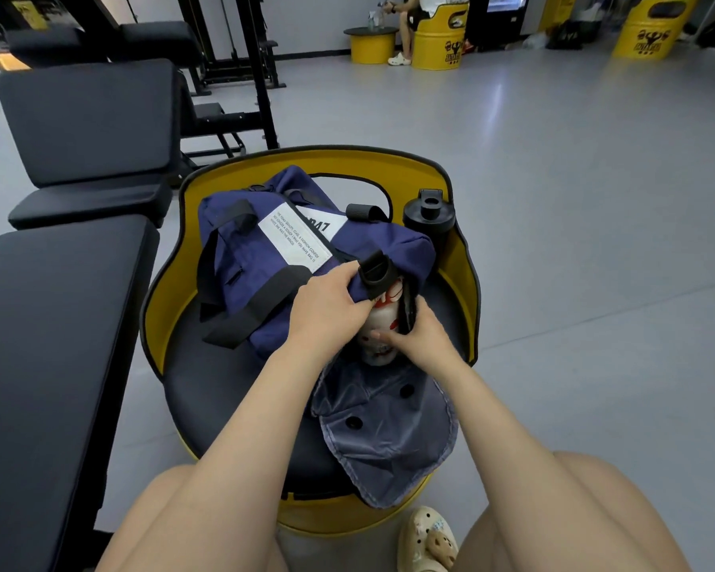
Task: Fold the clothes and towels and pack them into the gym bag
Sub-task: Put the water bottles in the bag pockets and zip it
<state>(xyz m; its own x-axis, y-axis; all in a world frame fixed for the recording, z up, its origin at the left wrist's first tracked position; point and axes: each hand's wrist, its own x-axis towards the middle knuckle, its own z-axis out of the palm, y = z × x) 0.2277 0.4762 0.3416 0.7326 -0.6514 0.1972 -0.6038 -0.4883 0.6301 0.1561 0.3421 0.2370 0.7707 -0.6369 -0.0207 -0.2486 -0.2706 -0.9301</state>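
Note:
A navy gym bag [261, 258] with black straps and a white label lies on a yellow barrel seat [459, 258]. My left hand [327, 307] grips the bag's fabric at its open end, by a black strap loop. My right hand [420, 336] holds a white garment with red print [378, 324] at the opening, with its fingers curled round the bundle. Most of the garment is hidden between my hands and inside the bag. The bag's grey-lined end flap [384, 431] with black snaps hangs open toward me.
A black shaker bottle [428, 218] stands behind the bag against the seat's rim. Black padded gym benches [58, 324] are on the left. Grey floor stretches to the right. A seated person [409, 18] and more yellow barrels [649, 31] are far back.

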